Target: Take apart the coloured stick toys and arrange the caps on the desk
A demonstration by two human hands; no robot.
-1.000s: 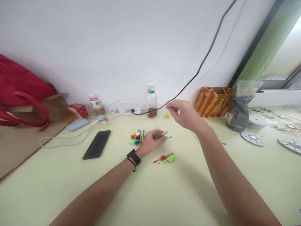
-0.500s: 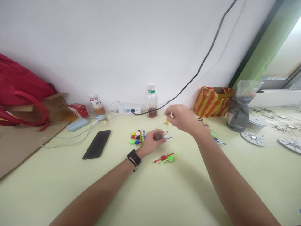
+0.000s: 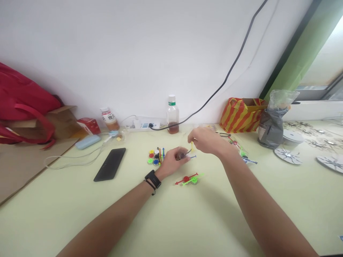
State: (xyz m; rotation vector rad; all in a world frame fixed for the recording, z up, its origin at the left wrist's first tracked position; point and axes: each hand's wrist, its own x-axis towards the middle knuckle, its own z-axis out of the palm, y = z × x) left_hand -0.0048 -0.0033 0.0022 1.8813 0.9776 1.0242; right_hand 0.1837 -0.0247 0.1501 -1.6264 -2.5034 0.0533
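Head view: right hand (image 3: 204,140) pinches yellow arrow (image 3: 192,146) over table (image 3: 160,221), just beside the blue arrow (image 3: 193,156) and dark arrow (image 3: 189,151) grasped by left hand (image 3: 173,159); light, steady pinch seems best.

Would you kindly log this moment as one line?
left hand: curled around dark spinner, grip unclear | right hand: pinching yellow spinner | red spinner, green spinner: on table | phone: farther left
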